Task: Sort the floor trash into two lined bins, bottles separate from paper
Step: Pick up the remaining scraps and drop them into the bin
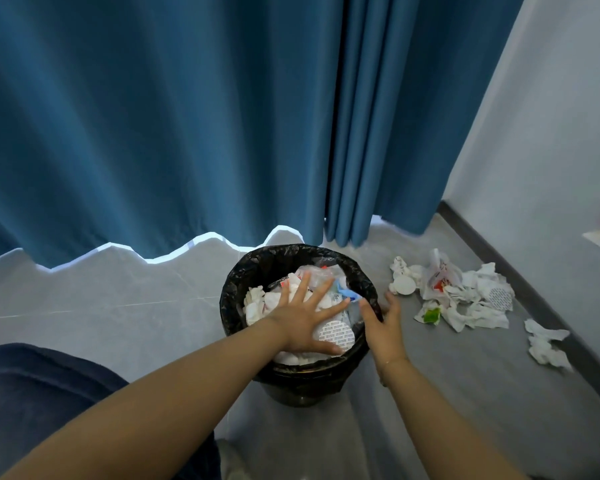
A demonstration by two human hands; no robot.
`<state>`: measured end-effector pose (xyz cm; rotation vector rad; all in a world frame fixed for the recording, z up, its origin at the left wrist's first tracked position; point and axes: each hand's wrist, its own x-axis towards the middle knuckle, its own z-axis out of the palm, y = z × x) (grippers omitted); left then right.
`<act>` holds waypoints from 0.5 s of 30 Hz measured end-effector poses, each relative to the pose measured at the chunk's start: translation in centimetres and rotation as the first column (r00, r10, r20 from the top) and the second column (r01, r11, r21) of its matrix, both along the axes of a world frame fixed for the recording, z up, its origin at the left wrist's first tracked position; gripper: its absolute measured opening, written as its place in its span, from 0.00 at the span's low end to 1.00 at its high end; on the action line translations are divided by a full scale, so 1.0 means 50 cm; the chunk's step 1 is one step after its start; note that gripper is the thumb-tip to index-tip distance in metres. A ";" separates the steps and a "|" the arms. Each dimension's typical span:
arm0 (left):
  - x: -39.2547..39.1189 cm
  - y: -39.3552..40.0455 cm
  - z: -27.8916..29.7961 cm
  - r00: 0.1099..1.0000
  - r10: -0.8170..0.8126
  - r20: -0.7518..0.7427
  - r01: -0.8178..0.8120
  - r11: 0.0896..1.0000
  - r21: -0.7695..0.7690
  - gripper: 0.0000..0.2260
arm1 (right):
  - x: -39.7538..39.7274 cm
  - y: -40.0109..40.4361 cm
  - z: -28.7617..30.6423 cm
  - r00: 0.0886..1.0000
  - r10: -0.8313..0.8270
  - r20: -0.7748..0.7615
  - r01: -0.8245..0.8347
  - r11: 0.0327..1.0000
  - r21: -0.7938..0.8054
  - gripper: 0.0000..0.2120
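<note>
Black-lined bin (257, 268): left hand (303, 320) splayed flat, pressing paper trash (257, 308); right hand (383, 327) fingers curled gripping rim.

Both arms extended; left hand (307, 318) flat, fingers spread, palm down; right hand (383, 325) fingers curled.

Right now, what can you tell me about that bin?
The bin is round, dark and upright on the grey floor before a blue curtain. A crinkled black liner folds over its rim. It is heaped with white paper and wrappers. The left hand presses flat on the heap; the right hand holds the rim.
</note>
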<state>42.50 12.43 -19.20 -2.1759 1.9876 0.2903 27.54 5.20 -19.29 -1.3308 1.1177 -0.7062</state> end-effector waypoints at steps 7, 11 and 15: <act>0.015 -0.030 -0.068 0.990 0.140 -0.033 -0.134 0.980 0.150 0.38 | 0.007 0.012 -0.027 0.993 -0.070 0.090 0.063 0.995 0.078 0.08; 0.022 -0.049 -0.098 0.981 0.190 -0.025 -0.176 0.943 0.281 0.39 | 0.012 0.010 -0.033 0.993 -0.097 0.062 0.095 0.995 0.033 0.10; 0.015 -0.054 -0.117 0.981 0.192 0.008 -0.184 0.927 0.327 0.38 | 0.017 0.011 -0.027 0.991 -0.126 0.050 0.126 0.992 -0.007 0.13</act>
